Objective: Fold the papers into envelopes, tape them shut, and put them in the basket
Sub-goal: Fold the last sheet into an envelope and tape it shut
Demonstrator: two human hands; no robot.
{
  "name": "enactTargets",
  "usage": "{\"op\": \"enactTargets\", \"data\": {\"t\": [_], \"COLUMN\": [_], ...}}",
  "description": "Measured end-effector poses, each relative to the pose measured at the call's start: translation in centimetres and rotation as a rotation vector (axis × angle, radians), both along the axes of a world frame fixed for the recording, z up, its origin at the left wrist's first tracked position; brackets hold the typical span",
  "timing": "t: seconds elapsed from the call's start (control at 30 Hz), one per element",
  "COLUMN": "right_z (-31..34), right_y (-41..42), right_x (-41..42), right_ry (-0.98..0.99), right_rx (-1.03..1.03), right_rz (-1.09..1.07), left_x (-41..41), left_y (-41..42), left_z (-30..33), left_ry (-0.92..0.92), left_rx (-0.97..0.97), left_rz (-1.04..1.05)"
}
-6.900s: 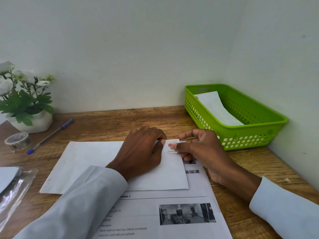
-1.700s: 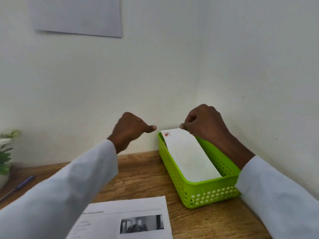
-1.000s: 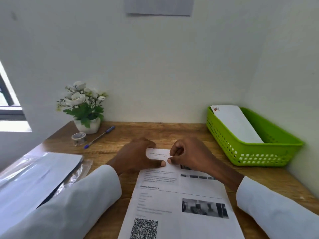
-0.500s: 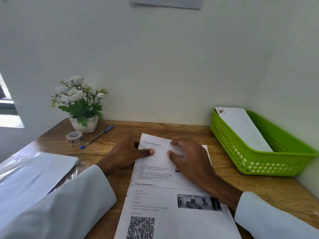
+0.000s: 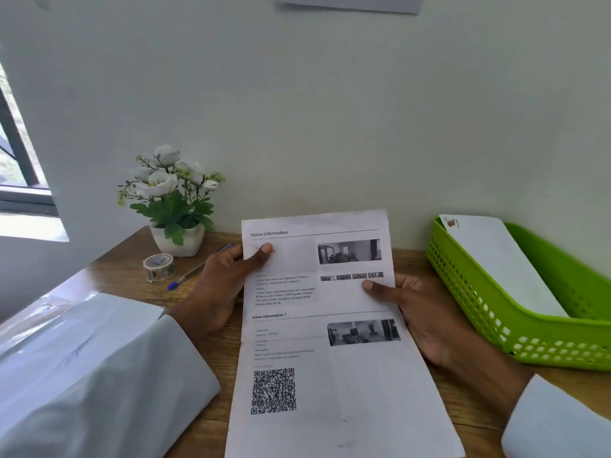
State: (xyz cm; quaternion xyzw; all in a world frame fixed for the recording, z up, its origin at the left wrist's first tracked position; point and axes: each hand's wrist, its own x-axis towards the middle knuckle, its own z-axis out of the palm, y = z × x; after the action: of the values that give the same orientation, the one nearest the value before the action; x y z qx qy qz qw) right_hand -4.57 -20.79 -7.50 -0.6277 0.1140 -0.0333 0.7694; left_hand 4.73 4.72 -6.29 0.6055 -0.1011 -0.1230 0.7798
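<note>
- A potted plant (image 5: 172, 196) with white flowers stands in a white pot at about ten o'clock on the wooden table (image 5: 469, 414), against the wall.
- A blue pen (image 5: 185, 279) lies slanted at four o'clock of the pot.
- A window (image 5: 16, 153) shows at nine o'clock.
- A sheet (image 5: 350, 1) hangs on the wall at twelve o'clock.

One white printed paper sheet with a QR code (image 5: 330, 342), one green perforated plastic basket (image 5: 515, 312), one white folded envelope with a red sticker (image 5: 502, 262), one clear roll of tape (image 5: 158, 266), one blue pen (image 5: 188, 274), one white pot of white flowers (image 5: 172, 206), two hands: left hand (image 5: 218, 292), right hand (image 5: 426, 319).
</note>
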Motion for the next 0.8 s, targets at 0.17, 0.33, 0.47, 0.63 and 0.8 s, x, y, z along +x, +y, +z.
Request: {"op": "enactTargets", "data": {"t": [0.17, 0.33, 0.47, 0.63, 0.8], "right_z": [-0.4, 0.0, 0.2, 0.2, 0.6], "right_y": [-0.3, -1.0, -1.2, -1.4, -1.6], "right_x": [0.6, 0.5, 0.2, 0.4, 0.3], "right_ry": [-0.062, -0.075, -0.043, -0.052, -0.058], "right_rx": [0.069, 0.031, -0.074, -0.001, 0.047], "right_rz": [-0.109, -0.026, 0.070, 0.024, -0.012], "left_x": [-0.4, -0.9, -0.8, -0.7, -0.5], "left_y": [-0.4, -1.0, -0.9, -0.8, -0.7], "left_z": [-0.7, -1.0, -1.1, -0.8, -1.0], "left_ry": [0.017, 0.004, 0.011, 0.035, 0.061], "left_rx": [0.134, 0.107, 0.034, -0.015, -0.066], "left_rz": [-0.248, -0.137, -0.053, -0.142, -0.146]}}
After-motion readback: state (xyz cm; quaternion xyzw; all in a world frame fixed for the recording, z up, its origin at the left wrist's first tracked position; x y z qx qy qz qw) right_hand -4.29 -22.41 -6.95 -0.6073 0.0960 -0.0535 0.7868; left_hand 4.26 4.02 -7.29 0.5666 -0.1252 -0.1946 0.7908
